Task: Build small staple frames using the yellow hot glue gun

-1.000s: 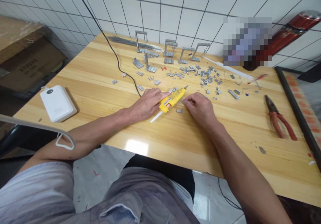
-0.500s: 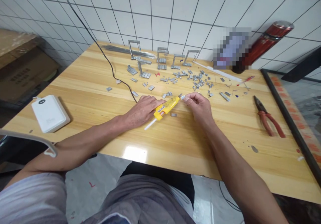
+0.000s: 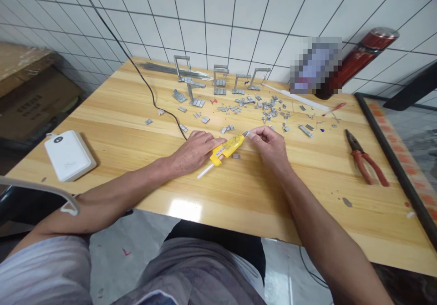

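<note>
My left hand is closed round the handle of a yellow hot glue gun, its nozzle pointing up and right. A clear glue stick sticks out of the gun's rear. At the nozzle, my right hand pinches a small grey piece, mostly hidden by the fingertips. Nozzle and piece look to be touching or nearly so. Just below the gun, a small grey block lies on the wooden table.
Several grey frames stand near the tiled wall, with loose grey pieces scattered before them. Pliers and a red flask are at right. A white power bank lies left. A black cable crosses the table.
The right hand has moved slightly left, bringing the small grey piece closer to the glue gun's nozzle. The left hand stays almost in place with the gun.
</note>
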`<state>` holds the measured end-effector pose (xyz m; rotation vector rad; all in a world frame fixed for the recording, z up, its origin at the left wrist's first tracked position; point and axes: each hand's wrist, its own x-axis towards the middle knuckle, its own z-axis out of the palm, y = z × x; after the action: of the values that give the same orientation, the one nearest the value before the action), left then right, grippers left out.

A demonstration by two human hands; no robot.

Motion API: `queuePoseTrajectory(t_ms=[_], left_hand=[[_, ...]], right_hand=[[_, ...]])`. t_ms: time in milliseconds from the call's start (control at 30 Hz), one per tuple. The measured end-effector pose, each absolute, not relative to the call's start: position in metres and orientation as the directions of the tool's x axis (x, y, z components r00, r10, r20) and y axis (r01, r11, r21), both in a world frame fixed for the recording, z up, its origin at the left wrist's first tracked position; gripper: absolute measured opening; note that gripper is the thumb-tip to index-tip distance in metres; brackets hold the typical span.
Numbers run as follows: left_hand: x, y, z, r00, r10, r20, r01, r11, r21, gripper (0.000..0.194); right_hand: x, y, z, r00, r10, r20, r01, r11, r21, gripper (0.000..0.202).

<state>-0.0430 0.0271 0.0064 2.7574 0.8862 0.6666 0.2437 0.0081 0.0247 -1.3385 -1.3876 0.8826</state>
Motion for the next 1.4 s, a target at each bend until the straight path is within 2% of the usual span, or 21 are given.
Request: queuePoseTrajectory(t_ms=[467,733,933,1267,1400], left_hand=[[-0.0457,0.0283,0.0031,0.708,0.609,0.359,0.549,-0.793,0.264,0.050],[-0.0449,0.0269,0.0033,0.735,0.563,0.379,0.510,-0.826,0.238,0.045],[-0.0449,0.0279,0.0021,0.733,0.587,0.344,0.536,-0.810,0.239,0.047],[-0.0486,0.0316,-0.0009,0.710,0.583,0.396,0.516,-0.813,0.272,0.057],[-0.0477,0.0306,0.0005,0.720,0.577,0.387,0.515,-0.817,0.260,0.054]], right_hand=[[0.2432,0.0078,0.0267,0.080,0.988,0.134,0.235,0.112,-0.966,0.026],[0.2432,0.0066,0.0273,0.085,0.987,0.136,0.275,0.108,-0.955,0.025],[0.2422,0.0064,0.0280,0.076,0.989,0.130,0.264,0.106,-0.959,0.024],[0.2423,0.0076,0.0287,0.075,0.991,0.110,0.248,0.088,-0.965,0.027],[0.2428,0.0085,0.0266,0.053,0.994,0.095,0.242,0.079,-0.967,0.029]])
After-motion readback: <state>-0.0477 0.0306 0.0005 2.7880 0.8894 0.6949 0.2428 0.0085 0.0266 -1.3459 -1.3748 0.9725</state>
